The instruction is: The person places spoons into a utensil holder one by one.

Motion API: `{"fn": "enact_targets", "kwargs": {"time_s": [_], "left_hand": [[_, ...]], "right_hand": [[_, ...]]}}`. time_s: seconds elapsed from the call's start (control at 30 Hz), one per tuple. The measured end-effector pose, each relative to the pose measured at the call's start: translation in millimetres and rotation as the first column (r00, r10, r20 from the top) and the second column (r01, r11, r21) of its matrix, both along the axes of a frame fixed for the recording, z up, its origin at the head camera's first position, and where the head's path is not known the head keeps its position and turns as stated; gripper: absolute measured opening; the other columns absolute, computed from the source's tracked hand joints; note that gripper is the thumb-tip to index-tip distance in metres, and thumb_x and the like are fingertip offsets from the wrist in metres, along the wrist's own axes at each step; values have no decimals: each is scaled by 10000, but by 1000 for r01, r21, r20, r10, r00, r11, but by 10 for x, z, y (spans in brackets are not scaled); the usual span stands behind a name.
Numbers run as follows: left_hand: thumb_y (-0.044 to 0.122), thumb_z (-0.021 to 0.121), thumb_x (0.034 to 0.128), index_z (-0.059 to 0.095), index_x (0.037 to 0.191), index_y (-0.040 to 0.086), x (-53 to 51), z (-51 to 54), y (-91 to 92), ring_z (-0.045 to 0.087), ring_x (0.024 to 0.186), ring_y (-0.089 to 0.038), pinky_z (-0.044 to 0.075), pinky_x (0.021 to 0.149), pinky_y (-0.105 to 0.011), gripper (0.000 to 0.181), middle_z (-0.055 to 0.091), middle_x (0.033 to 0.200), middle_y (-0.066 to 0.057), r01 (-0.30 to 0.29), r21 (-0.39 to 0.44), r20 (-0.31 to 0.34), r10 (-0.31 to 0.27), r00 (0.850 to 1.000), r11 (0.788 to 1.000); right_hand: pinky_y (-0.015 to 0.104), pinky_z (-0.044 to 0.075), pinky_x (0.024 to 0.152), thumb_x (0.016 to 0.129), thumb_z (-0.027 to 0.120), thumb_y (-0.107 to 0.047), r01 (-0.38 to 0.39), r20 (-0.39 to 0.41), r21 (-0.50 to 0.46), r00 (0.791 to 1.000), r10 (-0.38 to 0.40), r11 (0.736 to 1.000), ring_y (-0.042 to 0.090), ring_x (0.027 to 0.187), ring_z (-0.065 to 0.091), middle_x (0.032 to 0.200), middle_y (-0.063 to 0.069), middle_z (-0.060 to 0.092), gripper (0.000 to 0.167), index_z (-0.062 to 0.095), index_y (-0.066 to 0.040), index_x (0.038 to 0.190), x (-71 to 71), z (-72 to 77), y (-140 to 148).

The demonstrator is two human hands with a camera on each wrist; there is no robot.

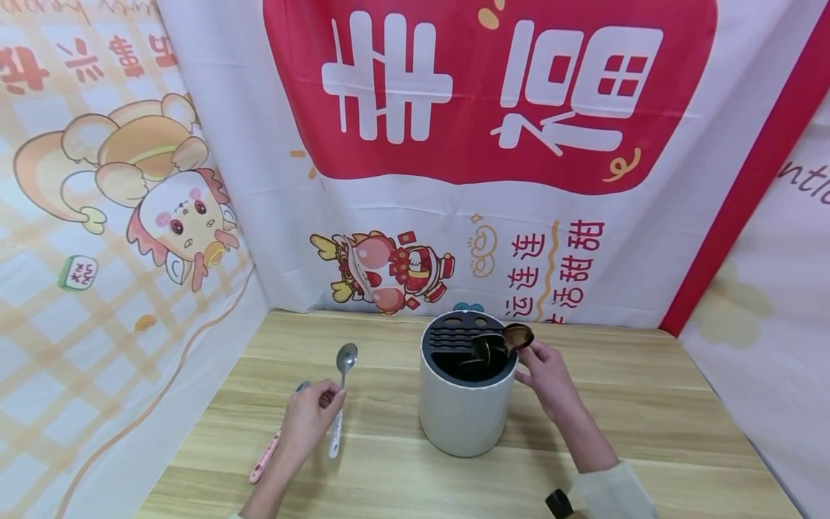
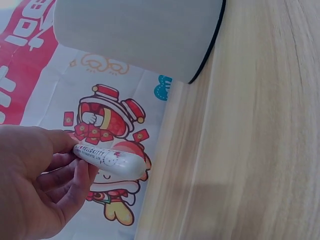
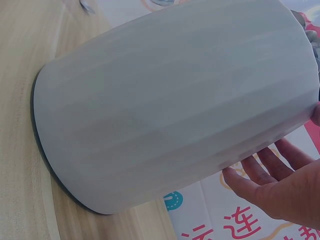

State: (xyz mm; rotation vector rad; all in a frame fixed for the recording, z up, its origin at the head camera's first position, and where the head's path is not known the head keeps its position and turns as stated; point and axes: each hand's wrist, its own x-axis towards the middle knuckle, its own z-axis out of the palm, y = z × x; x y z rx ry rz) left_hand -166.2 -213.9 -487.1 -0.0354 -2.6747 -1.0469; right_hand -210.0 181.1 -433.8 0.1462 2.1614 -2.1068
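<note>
My left hand (image 1: pixel 314 411) pinches a metal spoon (image 1: pixel 347 355) with a white printed handle (image 2: pixel 110 160) between thumb and fingers. Under that wrist lies a utensil with a pink handle (image 1: pixel 264 458); my hand hides much of it, and its kind is unclear. A white round utensil holder (image 1: pixel 462 418) with a dark slotted top stands on the table, to the right of the spoon. Dark, shiny utensils stick out of it, one with a spoon bowl (image 1: pixel 518 336) above the rim. Fairly extended fingers of my right hand (image 3: pixel 285 187) touch the holder's wall near the rim.
The wooden table (image 1: pixel 382 476) ends at a printed cloth (image 1: pixel 415 209) behind the holder. More printed cloth (image 1: pixel 97 375) hangs on the left, and another sheet (image 1: pixel 772 303) on the right. A small black object (image 1: pixel 559 502) shows at the bottom edge, near the right sleeve.
</note>
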Motion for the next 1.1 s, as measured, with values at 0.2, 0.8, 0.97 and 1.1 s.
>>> {"fn": "enact_targets", "kwargs": {"time_s": [0.2, 0.8, 0.97, 1.1], "left_hand": [[133, 704, 907, 730, 855, 76, 14, 51, 41, 587, 630, -56, 533, 582, -158, 81, 687, 724, -2, 7, 35, -20, -6, 1000, 999], [148, 718, 911, 735, 876, 43, 50, 282, 194, 691, 699, -89, 577, 651, -185, 112, 737, 791, -9, 87, 105, -130, -73, 989, 991], [126, 711, 913, 738, 888, 38, 71, 364, 250, 695, 735, -105, 584, 668, -144, 95, 733, 809, -25, 97, 127, -117, -82, 990, 987], [105, 702, 917, 736, 896, 61, 72, 426, 285, 689, 741, -99, 584, 658, -141, 59, 732, 814, -29, 92, 129, -95, -80, 992, 987]], "right_hand": [[512, 468, 1082, 1071, 424, -320, -4, 1, 1, 1000, 4, 1000, 363, 1424, 419, 1532, 187, 428, 459, 527, -14, 1397, -8, -4, 8], [521, 464, 1084, 1075, 416, -300, -17, -14, 0, 1000, 17, 1000, 373, 1432, 411, 1543, 196, 416, 470, 497, 2, 1426, 9, 8, 6], [522, 459, 1085, 1073, 415, -315, -19, -5, 2, 1000, 19, 1000, 374, 1438, 403, 1549, 195, 411, 479, 491, -12, 1437, 16, 20, 7], [523, 460, 1085, 1072, 417, -319, -19, -4, 1, 1000, 19, 1000, 375, 1437, 404, 1547, 195, 413, 481, 493, -15, 1436, 16, 20, 5]]}}
